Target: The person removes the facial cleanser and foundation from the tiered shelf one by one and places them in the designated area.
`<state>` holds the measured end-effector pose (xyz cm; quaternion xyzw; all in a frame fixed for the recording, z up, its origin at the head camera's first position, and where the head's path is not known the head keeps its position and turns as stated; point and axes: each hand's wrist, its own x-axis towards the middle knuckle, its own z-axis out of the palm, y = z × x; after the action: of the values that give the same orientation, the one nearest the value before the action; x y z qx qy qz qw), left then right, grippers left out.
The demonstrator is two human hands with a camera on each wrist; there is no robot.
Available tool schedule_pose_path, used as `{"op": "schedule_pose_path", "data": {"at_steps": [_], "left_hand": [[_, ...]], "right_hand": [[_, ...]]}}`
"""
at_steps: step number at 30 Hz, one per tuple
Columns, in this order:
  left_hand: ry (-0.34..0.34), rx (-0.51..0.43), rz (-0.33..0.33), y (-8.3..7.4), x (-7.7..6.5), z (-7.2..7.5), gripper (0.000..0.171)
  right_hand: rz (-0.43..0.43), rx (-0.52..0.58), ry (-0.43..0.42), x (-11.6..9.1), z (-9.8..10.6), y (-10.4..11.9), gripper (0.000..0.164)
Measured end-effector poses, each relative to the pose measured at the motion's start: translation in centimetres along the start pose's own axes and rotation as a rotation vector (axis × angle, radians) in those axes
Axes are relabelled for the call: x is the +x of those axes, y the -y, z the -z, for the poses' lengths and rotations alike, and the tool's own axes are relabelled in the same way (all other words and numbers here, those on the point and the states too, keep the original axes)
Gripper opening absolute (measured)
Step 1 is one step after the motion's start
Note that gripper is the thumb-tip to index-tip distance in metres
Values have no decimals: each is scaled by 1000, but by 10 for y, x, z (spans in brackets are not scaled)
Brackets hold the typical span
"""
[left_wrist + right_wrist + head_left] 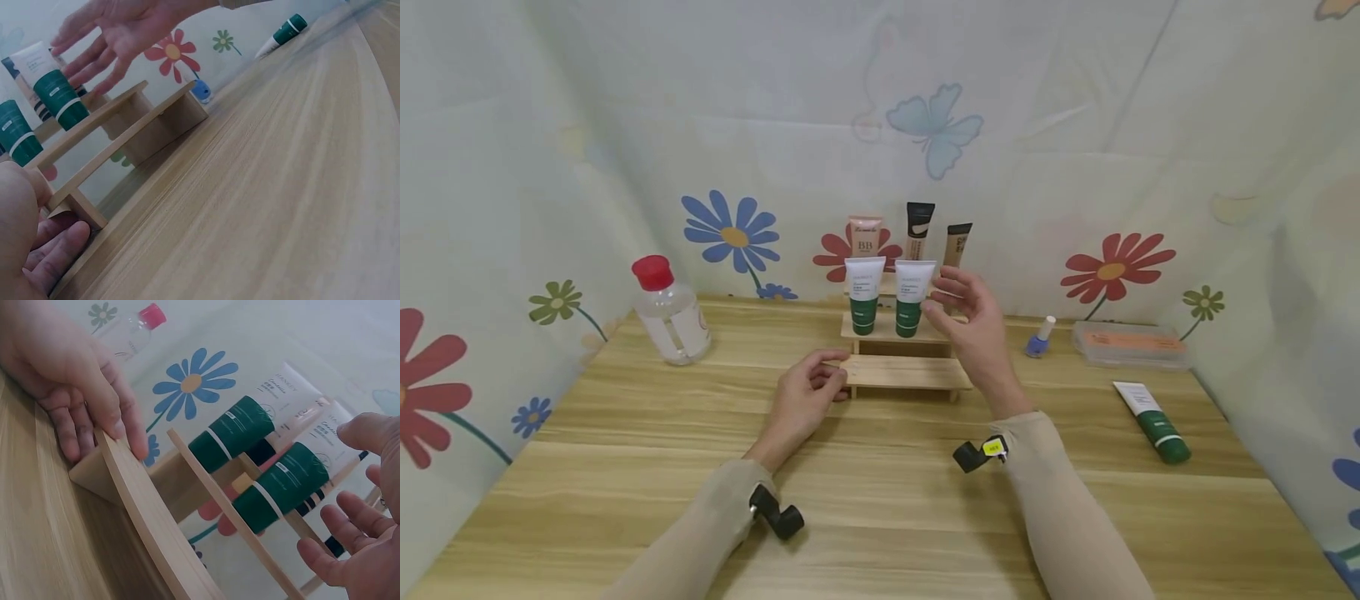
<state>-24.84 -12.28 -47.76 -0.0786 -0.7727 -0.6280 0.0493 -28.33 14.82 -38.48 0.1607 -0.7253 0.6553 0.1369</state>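
Pale wood at the centre: a tiered rack (910,372), and the left hand (805,392) has its near left end, thumb above, fingers curled round the leg. Over to the right hand (976,327), fingers spread, grasping nothing, right beside the right green-and-white tube (914,297); whether thumb meets tube, I can't tell. That tube stands green end down on the middle step, with the left green-and-white tube (863,296) next to it. Behind, a pink BB tube (866,235), a black-topped tube (919,229) and a tan tube (956,243), lower parts hidden by tubes and hand. Out left, a clear bottle (673,323) under a red cap, its fill level hard to read. Far right, a clear case (1131,361) with something orange inside, unidentifiable, and blue nail polish (1037,344) closer in. Nearer the front, another green-and-white tube (1152,423) lies flat.
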Motion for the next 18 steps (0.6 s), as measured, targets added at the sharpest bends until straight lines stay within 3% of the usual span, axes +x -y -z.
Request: {"op": "schedule_pose_path", "data": {"at_steps": [18], "left_hand": [[-2, 0, -12, 4, 1, 0, 28]], "right_hand": [[-54, -15, 13, 7, -23, -9, 43]]}}
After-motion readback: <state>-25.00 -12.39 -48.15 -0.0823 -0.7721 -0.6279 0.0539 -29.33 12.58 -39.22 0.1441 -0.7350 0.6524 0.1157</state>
